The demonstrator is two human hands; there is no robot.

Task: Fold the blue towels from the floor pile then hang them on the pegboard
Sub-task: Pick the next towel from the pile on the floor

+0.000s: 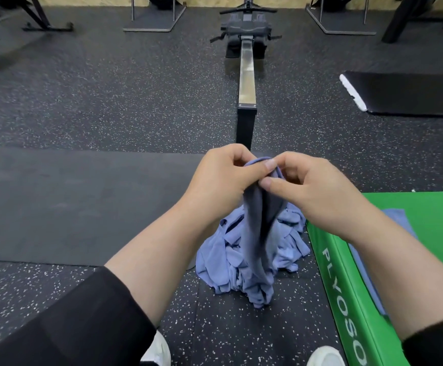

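A heap of crumpled blue towels (231,260) lies on the speckled black floor in front of my feet. One blue towel (261,223) hangs lifted above the heap, bunched into a narrow hanging strip. My left hand (220,178) grips its top edge from the left. My right hand (307,183) pinches the same top edge between thumb and forefinger from the right. The two hands almost touch. Another blue towel (397,220) lies flat on the green box, partly hidden by my right forearm. No pegboard is in view.
A green plyo box (347,281) stands at my right, close to the heap. A rowing machine rail (247,83) runs away straight ahead. A black mat (410,93) lies at the far right, a smooth dark mat (82,202) at left. Rack feet line the back wall.
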